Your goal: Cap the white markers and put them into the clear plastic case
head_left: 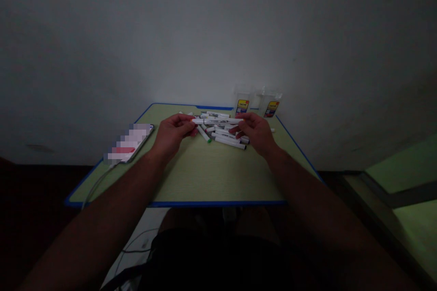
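A white marker (218,121) with orange at its ends is held level above the table, between my two hands. The fingers of my left hand (173,131) pinch its left end. At the other end, my right hand (256,132) grips it with thumb and fingers. Below and behind lies a loose pile of white markers (228,142), partly covered by the held one and by my right fingers. One marker with a green end (204,133) slants toward me beside the pile.
Two clear plastic cases (243,103) with yellow labels stand at the back right of the blue-edged table (218,177), near the wall. A phone (131,143) lies at the left with a white cable (99,181) running over the table edge.
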Motion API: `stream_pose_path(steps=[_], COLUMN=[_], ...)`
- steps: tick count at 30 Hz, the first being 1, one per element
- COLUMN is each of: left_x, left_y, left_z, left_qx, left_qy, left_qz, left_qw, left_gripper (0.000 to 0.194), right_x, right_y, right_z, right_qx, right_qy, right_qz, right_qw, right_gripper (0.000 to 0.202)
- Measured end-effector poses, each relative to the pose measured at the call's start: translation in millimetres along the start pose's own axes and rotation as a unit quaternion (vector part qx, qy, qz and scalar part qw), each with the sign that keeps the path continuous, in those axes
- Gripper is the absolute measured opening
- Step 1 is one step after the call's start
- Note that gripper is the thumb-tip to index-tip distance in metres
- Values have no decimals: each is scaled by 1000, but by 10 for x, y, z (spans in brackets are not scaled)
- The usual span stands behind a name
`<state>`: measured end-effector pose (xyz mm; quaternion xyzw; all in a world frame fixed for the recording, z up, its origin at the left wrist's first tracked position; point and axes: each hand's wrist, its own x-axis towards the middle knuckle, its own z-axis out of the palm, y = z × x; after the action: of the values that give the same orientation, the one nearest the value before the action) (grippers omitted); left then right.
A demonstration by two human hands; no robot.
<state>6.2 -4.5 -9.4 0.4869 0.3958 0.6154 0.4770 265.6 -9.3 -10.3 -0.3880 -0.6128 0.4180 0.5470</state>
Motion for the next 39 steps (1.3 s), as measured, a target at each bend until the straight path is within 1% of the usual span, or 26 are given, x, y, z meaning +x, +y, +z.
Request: stream_pose_path(steps=[4, 7, 10, 16, 19, 30, 39], left_x=[14, 21, 23, 45, 45, 26, 41], left_y=[-11, -19, -27, -72, -84, -75, -107], left_z=[-14, -21, -22, -34, -37, -36, -69], left_qx=[2, 7, 14, 17, 24, 29, 31], left_qy=[17, 13, 10, 1, -4, 13, -1], left_qz=[2, 6, 4, 5, 5, -10, -7], left_qw=[1000, 1000, 1000, 1000, 1000, 999, 1000], left_gripper=[30, 28, 26, 23, 21, 17, 17], right_x=[14, 25, 26, 10, 2, -13, -25], right_y=[9, 20, 24, 13, 0, -37, -26], right_z=[-15, -27, -34, -25, -26, -38, -17], right_qx=[-38, -54, -53, -60, -61, -74, -53], right_qy=[18, 42, 50, 47, 47, 23, 28], right_qz=[-17, -23, -20, 7, 6, -5, 8], right_qw=[999, 997, 997, 997, 997, 997, 998], right_gripper=[37, 35, 35, 42, 40, 34, 33])
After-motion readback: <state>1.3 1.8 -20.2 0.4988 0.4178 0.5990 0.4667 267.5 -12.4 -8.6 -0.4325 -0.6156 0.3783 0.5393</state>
